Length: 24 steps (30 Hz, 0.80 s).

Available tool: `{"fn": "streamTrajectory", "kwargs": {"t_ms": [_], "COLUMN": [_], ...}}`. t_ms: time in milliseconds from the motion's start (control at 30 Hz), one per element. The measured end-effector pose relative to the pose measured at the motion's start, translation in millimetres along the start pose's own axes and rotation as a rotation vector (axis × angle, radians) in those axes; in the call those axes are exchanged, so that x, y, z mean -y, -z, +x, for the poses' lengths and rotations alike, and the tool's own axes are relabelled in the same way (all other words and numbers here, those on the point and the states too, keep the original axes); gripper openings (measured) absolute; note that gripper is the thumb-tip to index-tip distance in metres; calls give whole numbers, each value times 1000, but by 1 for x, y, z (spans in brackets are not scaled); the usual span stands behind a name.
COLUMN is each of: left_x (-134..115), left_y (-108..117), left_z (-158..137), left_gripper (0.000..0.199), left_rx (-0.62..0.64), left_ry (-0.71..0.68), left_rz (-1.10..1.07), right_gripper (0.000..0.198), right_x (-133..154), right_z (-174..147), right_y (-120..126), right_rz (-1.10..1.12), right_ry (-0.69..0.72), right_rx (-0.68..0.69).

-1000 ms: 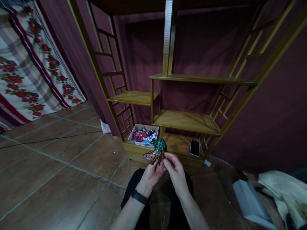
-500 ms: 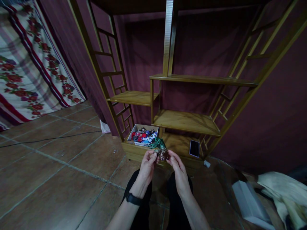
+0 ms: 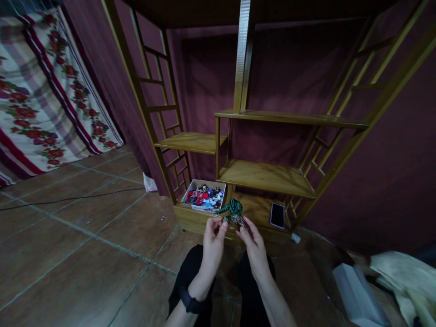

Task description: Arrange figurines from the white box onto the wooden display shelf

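Between my hands, above the front edge of the low wooden shelf, is a small green and brown figurine [image 3: 235, 207]; its exact kind is unclear. The fingers of my left hand [image 3: 214, 238] pinch its left side, thumb on top. On the other side my right hand [image 3: 254, 243] is closed with its fingertips on the brown part. Just beyond, a white box [image 3: 203, 209] of small colourful figures [image 3: 206, 195] stands on the bottom shelf, to the left of the figurine.
A wooden shelving unit [image 3: 269, 175] stands against the dark red wall. On its bottom shelf lies a phone [image 3: 277, 215]. A black cable [image 3: 85, 197] crosses the tiled floor at left. At lower right are a white box-like object [image 3: 359, 293] and pale cloth [image 3: 405, 277].
The figurine has been turned in my fingers: its green part now stands up above the brown part instead of reaching toward the box. Both hands keep hold. The view has shifted slightly.
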State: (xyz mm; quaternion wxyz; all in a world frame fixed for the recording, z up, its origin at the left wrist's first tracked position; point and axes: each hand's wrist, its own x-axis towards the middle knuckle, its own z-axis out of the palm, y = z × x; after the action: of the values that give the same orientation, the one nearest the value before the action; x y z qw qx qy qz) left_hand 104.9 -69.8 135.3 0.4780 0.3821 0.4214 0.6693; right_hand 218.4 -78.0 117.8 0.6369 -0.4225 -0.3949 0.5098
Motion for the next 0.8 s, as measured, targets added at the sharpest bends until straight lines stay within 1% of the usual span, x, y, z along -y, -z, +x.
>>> {"fn": "streamTrajectory", "kwargs": {"t_ms": [167,267,367,467,533,633,700,800], "left_x": [-13,-18,-19,-21,-22,-24,-24,-23], "left_y": [-5,-7,-9,-12,-14,-17,-19,-20], "left_z": [-4,-5,-6,-7,-8,-12,-16,-22], "left_gripper": [25,29,28,27,27,27,27,27], "left_rx": [83,103,106,97,100,125,139,154], "left_ry": [92,131,112,95,93,69,38,-8], "left_rz": [-55,-85,-72,-33,-2,48,82,128], "right_gripper": [38,35,33,32,34,40,41,41], "right_x": [5,9,10,8,5,-2,-4,-3], "right_z": [6,10,13,15,17,22,25,26], "right_y": [-1,-1,0,2,4,5,6,5], "right_rz": [175,215,229,191,146,120,140,195], "right_ry": [-26,-58,-64,-63,-65,-66,-76,-99], "right_rx": [2,15,11,37,38,4,3,40]}}
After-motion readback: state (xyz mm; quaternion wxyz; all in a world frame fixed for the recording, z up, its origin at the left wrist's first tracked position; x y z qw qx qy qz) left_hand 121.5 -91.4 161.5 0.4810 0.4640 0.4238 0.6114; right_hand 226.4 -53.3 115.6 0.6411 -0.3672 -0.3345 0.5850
